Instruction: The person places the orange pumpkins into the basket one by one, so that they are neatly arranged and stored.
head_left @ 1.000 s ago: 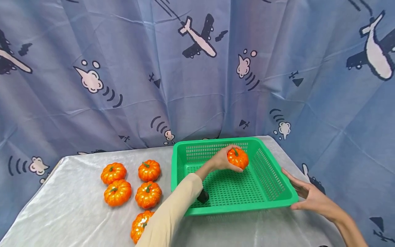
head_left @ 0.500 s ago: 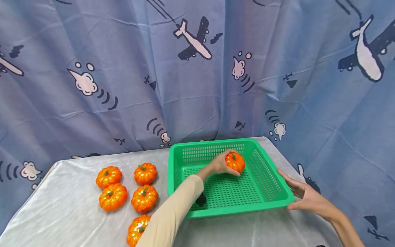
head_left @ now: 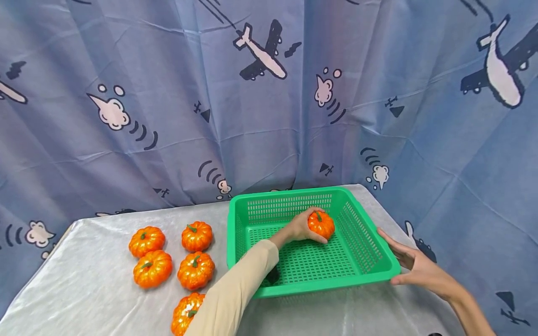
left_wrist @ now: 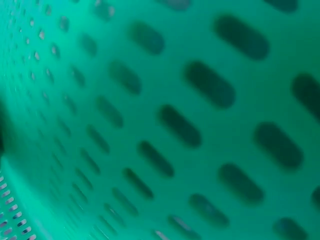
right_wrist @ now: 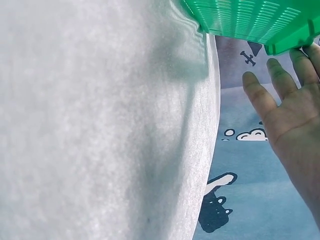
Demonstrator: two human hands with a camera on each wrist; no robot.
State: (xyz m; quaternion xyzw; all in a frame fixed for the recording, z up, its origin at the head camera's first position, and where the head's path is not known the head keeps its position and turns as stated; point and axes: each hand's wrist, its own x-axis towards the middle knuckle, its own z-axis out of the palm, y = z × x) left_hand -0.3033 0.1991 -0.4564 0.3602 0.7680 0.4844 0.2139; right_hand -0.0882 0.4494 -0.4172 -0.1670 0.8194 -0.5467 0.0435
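My left hand (head_left: 303, 227) grips a small glossy orange pumpkin (head_left: 322, 226) with a green stem, fingers behind it and thumb at the front. Both are inside a green plastic basket (head_left: 323, 284) with slotted walls, low over its floor towards the right back. The left wrist view holds only the slotted green plastic (left_wrist: 150, 105), close up. At the basket's right side, my right hand (head_left: 424, 270) touches the rim near the front corner, fingers extended along it and thumb below. In the right wrist view its fingers (right_wrist: 282, 80) look fairly straight, some tips at the rim.
Several more orange pumpkins (head_left: 195, 270) lie on the white cloth-covered table (head_left: 84, 280) left of the basket, one partly behind my left sleeve (head_left: 239, 284). A blue curtain (head_left: 252, 116) with airplane prints hangs along the back and right side.
My left hand has lowered the pumpkin a little further into the basket. The head view has shifted slightly. My right hand stays at the rim.
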